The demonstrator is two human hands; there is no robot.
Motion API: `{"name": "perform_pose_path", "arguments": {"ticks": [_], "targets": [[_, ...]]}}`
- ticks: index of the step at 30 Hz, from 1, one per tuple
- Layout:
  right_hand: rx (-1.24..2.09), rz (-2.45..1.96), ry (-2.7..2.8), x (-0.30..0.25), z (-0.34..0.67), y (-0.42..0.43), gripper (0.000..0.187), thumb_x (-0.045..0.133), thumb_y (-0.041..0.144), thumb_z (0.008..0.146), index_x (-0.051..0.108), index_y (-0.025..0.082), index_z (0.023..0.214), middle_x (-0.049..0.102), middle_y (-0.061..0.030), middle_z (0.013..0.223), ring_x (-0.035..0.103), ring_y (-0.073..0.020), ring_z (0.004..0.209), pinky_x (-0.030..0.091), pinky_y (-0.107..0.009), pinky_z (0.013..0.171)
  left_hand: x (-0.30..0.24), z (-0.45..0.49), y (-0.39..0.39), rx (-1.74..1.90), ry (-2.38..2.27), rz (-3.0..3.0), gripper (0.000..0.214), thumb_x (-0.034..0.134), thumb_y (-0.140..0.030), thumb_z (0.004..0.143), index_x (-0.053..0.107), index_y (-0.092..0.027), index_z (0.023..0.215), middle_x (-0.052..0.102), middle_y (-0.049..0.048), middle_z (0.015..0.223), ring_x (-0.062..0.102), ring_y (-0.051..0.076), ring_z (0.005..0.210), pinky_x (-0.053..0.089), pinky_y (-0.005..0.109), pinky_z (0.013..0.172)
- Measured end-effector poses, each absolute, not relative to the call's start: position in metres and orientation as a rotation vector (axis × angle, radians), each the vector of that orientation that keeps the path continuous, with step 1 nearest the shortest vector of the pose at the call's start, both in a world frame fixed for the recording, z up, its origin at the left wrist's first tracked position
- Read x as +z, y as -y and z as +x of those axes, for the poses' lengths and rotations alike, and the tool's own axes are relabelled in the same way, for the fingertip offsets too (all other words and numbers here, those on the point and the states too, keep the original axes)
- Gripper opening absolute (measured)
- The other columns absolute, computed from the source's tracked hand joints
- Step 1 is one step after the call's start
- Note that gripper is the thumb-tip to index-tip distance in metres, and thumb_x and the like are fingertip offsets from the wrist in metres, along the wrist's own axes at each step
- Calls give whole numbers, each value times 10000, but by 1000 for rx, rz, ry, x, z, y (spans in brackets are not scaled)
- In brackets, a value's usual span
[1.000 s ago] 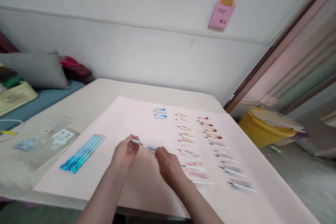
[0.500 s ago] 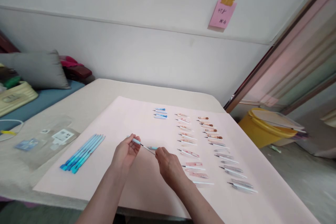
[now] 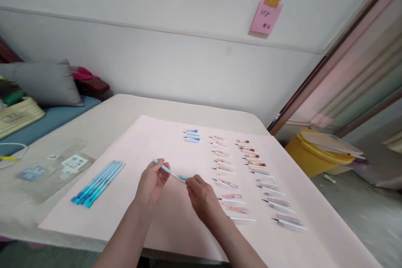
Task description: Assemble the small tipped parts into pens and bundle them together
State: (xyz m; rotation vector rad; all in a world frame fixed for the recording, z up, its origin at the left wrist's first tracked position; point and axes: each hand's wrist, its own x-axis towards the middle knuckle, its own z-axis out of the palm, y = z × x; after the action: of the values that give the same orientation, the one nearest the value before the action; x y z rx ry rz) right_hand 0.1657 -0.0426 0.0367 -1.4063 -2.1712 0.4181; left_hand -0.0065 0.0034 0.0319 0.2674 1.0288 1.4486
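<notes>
Left hand (image 3: 152, 182) and right hand (image 3: 202, 198) pinching blue pen (image 3: 169, 171) over pink sheet (image 3: 157, 142), pen parts (image 3: 248, 171) alongside

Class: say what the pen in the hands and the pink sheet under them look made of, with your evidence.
Pen: probably plastic; smooth, evenly pale-blue barrel, very slim. Sheet: likely paper; matt pink, lying flat with straight, crisp edges.

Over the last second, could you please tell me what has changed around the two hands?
The left hand tilted the light blue pen, its far end rising slightly, and edged towards the right hand. Nothing was taken up or let go: both hands keep pinching the pen. The bundle of blue pens and the rows of pen parts lie unmoved on the pink sheet.
</notes>
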Motion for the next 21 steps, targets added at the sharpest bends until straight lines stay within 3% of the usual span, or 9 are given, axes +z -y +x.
{"name": "perform_pose_path", "arguments": {"ticks": [11, 21], "targets": [[520, -1455, 1903, 27, 162, 39, 121, 427, 165, 868, 487, 197, 767, 542, -4, 760, 511, -122, 632, 356, -220, 568, 42, 38, 22, 1243, -922, 379, 135, 644, -262, 751, 590, -147, 796, 613, 72, 815, 607, 143, 742, 523, 285, 699], [762, -1476, 1770, 33, 155, 41, 94, 452, 145, 804, 462, 208, 735, 584, 4, 765, 545, -107, 589, 402, -205, 542, 36, 31, 18, 1150, -925, 319, 119, 603, -243, 782, 536, -144, 774, 634, 104, 747, 637, 182, 669, 543, 332, 632]]}}
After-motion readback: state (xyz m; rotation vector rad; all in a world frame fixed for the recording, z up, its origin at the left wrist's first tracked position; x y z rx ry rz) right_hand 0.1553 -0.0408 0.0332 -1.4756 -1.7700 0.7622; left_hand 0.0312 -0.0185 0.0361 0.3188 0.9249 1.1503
